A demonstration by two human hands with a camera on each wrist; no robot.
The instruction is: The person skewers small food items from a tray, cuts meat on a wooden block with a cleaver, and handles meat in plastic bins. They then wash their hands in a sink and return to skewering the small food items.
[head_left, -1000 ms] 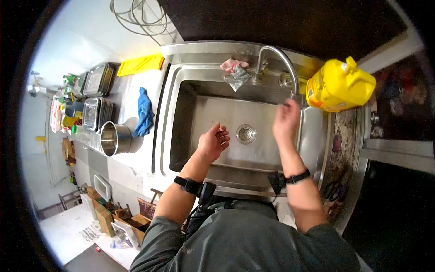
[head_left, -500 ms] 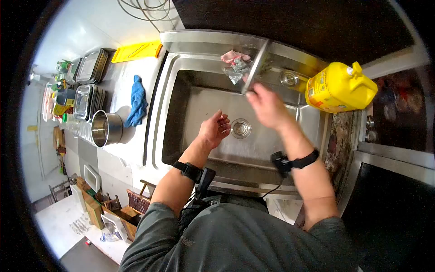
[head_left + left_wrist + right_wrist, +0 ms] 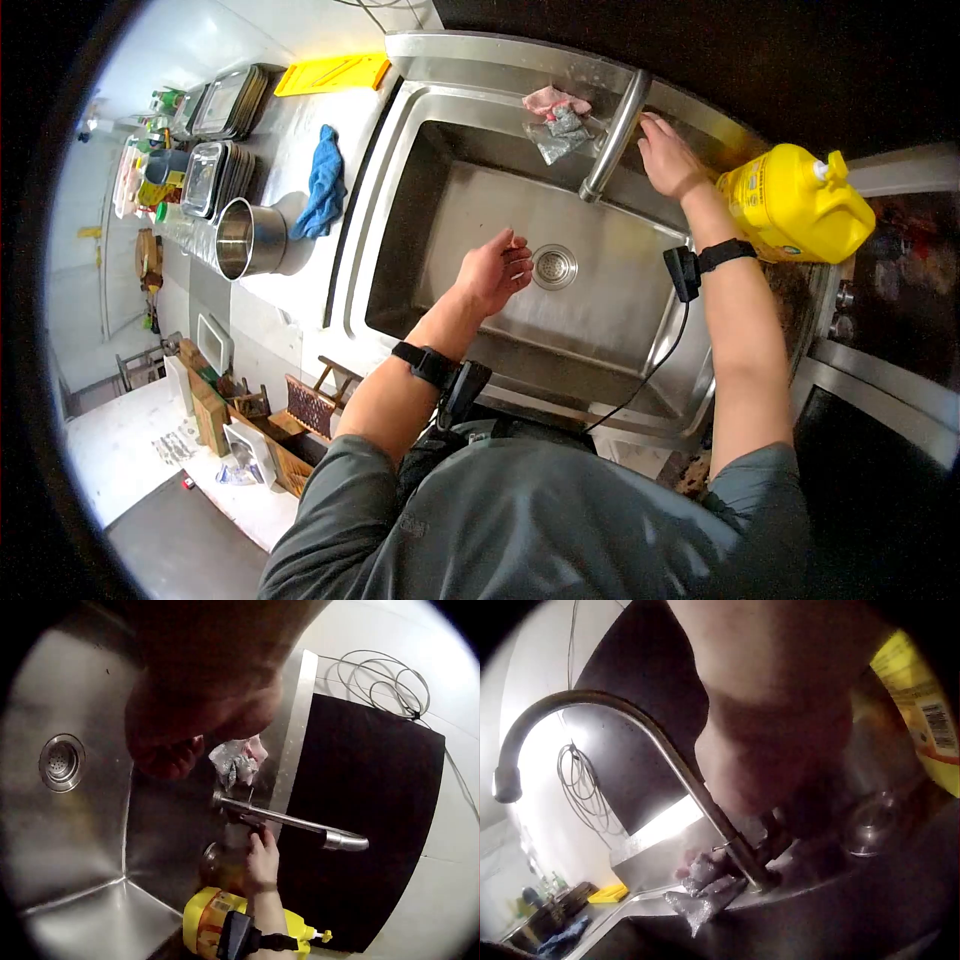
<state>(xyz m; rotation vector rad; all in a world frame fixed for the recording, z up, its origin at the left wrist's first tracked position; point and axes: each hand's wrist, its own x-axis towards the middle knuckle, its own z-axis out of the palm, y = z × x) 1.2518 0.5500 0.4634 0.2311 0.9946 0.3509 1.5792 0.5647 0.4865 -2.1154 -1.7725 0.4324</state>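
Right hand (image 3: 670,155), fingers partly extended, was beside the faucet (image 3: 620,130), at one o'clock from the drain (image 3: 554,267); its grip was unclear. Left hand (image 3: 495,272), loosely curled and empty, hung at nine o'clock. Reaching looked done; no water showed.

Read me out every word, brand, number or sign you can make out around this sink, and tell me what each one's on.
No text can be read for certain.
Yellow jug: its label carries printed lines and a barcode, too blurred and small to read.
Dark shirt: a faint mark, not legible.
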